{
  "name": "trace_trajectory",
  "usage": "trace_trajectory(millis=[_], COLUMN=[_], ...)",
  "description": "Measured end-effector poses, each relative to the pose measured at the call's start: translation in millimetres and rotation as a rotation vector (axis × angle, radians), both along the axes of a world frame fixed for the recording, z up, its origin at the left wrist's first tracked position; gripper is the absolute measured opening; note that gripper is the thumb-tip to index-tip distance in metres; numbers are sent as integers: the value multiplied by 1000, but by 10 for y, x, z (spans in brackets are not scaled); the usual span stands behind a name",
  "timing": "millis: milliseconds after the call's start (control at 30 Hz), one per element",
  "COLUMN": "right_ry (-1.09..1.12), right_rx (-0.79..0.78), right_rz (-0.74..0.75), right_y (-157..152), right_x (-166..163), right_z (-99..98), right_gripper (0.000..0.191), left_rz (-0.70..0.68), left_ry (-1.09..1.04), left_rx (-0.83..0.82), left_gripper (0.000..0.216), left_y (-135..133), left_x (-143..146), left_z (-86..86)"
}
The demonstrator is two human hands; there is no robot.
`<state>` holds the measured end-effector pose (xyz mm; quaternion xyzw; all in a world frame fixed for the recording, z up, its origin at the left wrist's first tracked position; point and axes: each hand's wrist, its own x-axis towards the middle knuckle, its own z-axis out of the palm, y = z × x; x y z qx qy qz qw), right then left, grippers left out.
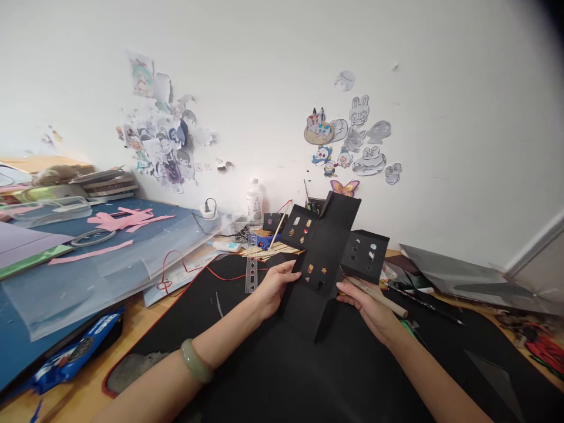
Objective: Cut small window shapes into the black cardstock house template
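Note:
A black card box net (330,247), cross-shaped with folded flaps, is held tilted up above the black desk mat (264,376). Small shapes such as stars and circles are cut through several of its panels. My left hand (278,285) grips the left edge, thumb on the front face and the other fingers hidden behind. On the right edge, my right hand (363,299) pinches the card below the right-hand flap. A beige rod (383,301) runs along the back of my right hand; whether the hand holds it, I cannot tell.
Behind the card lie a clear stencil ruler (251,270), wooden sticks (259,252), a blue glue gun (268,241) and a bottle (254,202). Red cord (215,273) crosses the mat. Plastic sheet (106,282) and pink paper strips (118,219) lie left; a dark pen (434,305) lies right.

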<state>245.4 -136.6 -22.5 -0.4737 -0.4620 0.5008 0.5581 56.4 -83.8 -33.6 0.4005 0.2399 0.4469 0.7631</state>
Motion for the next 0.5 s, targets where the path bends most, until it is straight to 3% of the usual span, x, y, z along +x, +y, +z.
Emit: trace_trajectory(millis=[500], right_ry=[3], right_rx=[-12], right_rz=[-67], right_y=[5], right_x=[-21], right_z=[-84], right_gripper=[26], left_rz=[-23], left_ry=[21], left_rx=[28], left_gripper=[25], left_y=[15], left_x=[-34], left_z=[45])
